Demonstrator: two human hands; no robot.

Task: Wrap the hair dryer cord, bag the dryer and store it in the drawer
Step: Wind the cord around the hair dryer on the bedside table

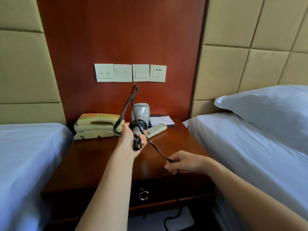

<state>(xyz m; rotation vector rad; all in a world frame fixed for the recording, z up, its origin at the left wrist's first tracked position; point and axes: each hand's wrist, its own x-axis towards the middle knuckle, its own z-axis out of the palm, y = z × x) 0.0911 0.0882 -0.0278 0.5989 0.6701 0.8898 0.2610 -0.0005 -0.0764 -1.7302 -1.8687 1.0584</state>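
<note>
the hair dryer [140,112] is held upright over the back of the nightstand [103,157], silver barrel up, just in front of the telephone [98,125] and the remote [156,129]. the cord [139,124] lies in several turns round the dryer's handle, one slack loop stands up toward the wall switches [130,72], and a long run slants down to the near edge and hangs past the drawer [166,189] to the floor. so the wrapping step looks to be in hand and only partly done; the drawer is shut and no bag is in view. the left hand [131,139] has its arm stretched forward and its fingers curled round the handle below the coil, bracing the dryer. the right hand [183,162], lower and nearer, pinches the slanting cord between curled fingers. next, i judge, the right hand must carry that run round the handle while drawing up more of the hanging tail — keeping it taut so the turns do not slip.
</note>
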